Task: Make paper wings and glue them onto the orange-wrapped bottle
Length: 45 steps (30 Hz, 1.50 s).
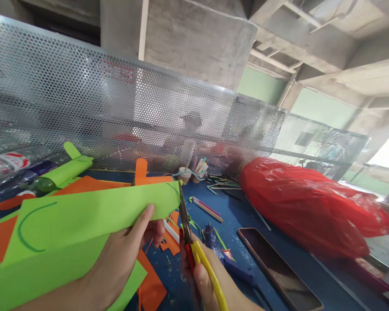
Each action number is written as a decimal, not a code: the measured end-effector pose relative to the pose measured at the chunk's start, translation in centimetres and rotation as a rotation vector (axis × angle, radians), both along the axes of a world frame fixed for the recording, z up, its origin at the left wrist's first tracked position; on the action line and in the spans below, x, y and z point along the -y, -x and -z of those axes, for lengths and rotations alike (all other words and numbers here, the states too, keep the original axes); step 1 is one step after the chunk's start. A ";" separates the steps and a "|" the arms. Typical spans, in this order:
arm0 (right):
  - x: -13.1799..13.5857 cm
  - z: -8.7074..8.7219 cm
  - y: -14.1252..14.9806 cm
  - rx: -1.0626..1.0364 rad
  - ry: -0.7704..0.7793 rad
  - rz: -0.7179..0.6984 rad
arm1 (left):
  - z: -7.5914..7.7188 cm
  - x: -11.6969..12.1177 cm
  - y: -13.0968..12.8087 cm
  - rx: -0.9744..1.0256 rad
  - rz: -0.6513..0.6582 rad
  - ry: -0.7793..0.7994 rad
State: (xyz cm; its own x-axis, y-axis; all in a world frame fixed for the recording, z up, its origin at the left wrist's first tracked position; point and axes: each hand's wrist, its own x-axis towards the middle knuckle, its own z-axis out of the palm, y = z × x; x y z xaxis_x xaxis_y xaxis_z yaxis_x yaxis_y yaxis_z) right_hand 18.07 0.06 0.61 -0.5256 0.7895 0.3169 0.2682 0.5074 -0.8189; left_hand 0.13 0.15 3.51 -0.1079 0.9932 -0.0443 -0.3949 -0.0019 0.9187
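Observation:
My left hand (129, 250) pinches the lower edge of a long light-green paper strip (94, 209), thumb on top. Dark green curved lines are drawn near both ends of the strip. My right hand (207, 268) is closed around the yellow and red handles of a pair of scissors (185, 216). The blades point upward at the strip's right end, close to the drawn curve there; whether they touch the paper edge is hard to tell. More green paper (61, 270) and an orange sheet (151, 280) lie beneath my left hand.
A blue glue gun (230, 263) and a phone (278, 268) lie to the right on the blue table. Behind them rests a large red plastic bag (304, 207). Plastic bottles (11, 164) lie at left. A perforated metal screen (84, 99) stands along the back, people beyond it.

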 end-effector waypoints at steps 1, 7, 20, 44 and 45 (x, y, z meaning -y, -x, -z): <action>0.1 -0.2 -0.1 0.006 0.008 0.000 | 0.1 -0.3 0.2 -0.017 0.002 -0.004; 0.4 -0.6 -0.2 -0.004 0.073 0.048 | 0.2 -1.4 0.9 -0.058 0.020 -0.092; 0.1 -0.8 -0.2 0.009 0.108 0.040 | -0.3 -2.1 1.6 -0.135 0.026 -0.180; -0.1 -1.4 0.0 0.006 0.077 0.057 | -0.4 -3.4 2.8 -0.098 -0.031 -0.178; -0.2 -1.3 0.0 0.004 0.075 0.059 | -0.5 -3.4 2.8 -0.081 -0.028 -0.179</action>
State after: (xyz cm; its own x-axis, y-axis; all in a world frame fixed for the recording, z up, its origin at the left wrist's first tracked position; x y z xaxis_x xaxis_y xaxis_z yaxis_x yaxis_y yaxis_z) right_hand 18.08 0.23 1.91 -0.4787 0.8406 0.2535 0.2992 0.4277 -0.8530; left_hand -2.63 3.54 3.97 -0.1317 0.9810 0.1428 -0.3168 -0.1782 0.9316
